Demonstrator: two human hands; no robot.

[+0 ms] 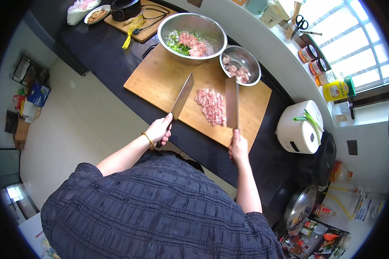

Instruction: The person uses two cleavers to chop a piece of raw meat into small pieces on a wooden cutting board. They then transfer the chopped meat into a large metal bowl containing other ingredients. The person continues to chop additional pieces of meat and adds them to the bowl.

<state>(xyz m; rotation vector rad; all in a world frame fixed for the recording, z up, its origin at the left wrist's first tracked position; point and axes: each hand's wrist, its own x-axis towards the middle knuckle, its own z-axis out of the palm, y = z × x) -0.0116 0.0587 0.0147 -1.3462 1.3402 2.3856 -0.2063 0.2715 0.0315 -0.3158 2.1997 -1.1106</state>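
Cleavers in both hands, seen from the head view: the left hand is wrapped tight around the handle of one cleaver, its blade lifted and angled over the wooden cutting board, clear of the meat. The right hand is closed just as firmly on the second cleaver, whose blade stands at the right edge of the minced pink meat — whether it touches the board I cannot tell. The meat lies in a loose pile near the middle of the board, between the two blades. It already looks finely chopped, so the mincing seems well along. Beyond the board, a large steel bowl holds chopped greens with more mince, and a smaller steel bowl beside it holds uncut chunks of meat — by the look of it, those are yet to be chopped.
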